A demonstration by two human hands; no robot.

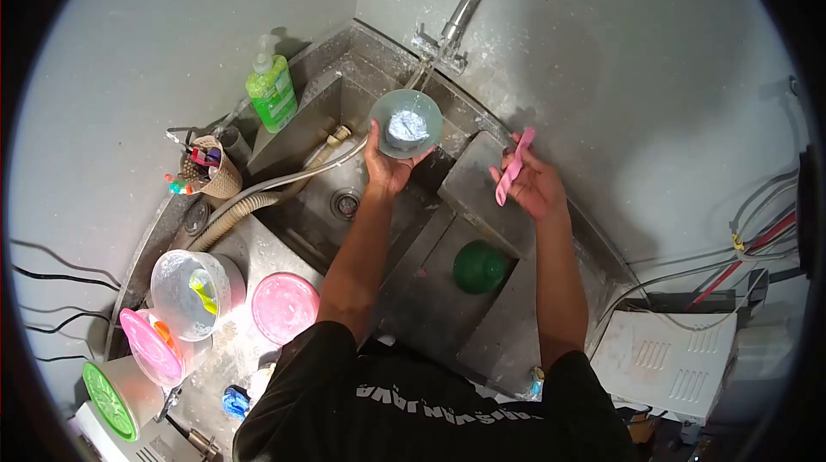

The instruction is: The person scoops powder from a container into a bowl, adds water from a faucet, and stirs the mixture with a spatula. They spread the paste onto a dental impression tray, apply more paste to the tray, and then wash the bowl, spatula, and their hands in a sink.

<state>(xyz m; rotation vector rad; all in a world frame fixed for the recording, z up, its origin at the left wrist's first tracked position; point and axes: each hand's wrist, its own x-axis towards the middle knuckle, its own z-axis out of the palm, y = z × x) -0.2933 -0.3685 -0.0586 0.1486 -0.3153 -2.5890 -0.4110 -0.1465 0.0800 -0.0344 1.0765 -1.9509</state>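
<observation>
Left grip (393, 166), cupped, holds the translucent bowl (385, 125) by its near side; right grip (533, 187), loosely curled, holds the pink spatula (514, 169) crosswise.

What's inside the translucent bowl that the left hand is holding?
A white, powdery-looking clump lies near the middle of the translucent bowl. The bowl's bottom beneath the clump is covered and cannot be seen.

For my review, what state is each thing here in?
Pale bowl, held in left hand, white material inside
Pink spatula, held in right hand
Green bowl, way up unclear
Soap bottle, upright
Clear tub, open, scoop inside
Green-lidded tub, closed
Pink lid, spotted white
Woven cup, holding assorted items
Tap, flow unclear
</observation>
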